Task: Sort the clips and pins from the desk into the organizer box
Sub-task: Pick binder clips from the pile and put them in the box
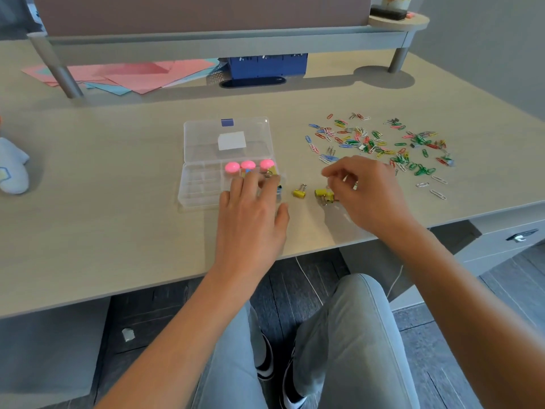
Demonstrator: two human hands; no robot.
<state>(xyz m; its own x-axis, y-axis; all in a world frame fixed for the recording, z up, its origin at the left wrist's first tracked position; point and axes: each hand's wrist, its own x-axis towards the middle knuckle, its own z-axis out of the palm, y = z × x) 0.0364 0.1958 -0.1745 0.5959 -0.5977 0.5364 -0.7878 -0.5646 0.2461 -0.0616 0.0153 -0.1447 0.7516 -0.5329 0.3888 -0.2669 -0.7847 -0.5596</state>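
Observation:
A clear organizer box [197,188] lies open on the desk, its lid [203,140] folded back. Three pink round pins [247,165] and a yellow binder clip [273,170] sit in its back compartments. My left hand [250,211] lies over the box's right side with straight fingers. One yellow binder clip [299,192] and a small cluster of yellow binder clips [323,196] lie just right of the box. My right hand [368,196] hovers above that cluster, fingers curled, pinching a small silver clip piece [355,186]. A scatter of coloured paper clips [380,143] spreads behind it.
Pink and blue paper sheets [132,73] and a blue basket [267,66] sit at the back under a raised shelf with grey legs [63,78]. A pale blue soft toy [11,168] lies at the left edge. The desk's front edge [177,286] runs close to my forearms.

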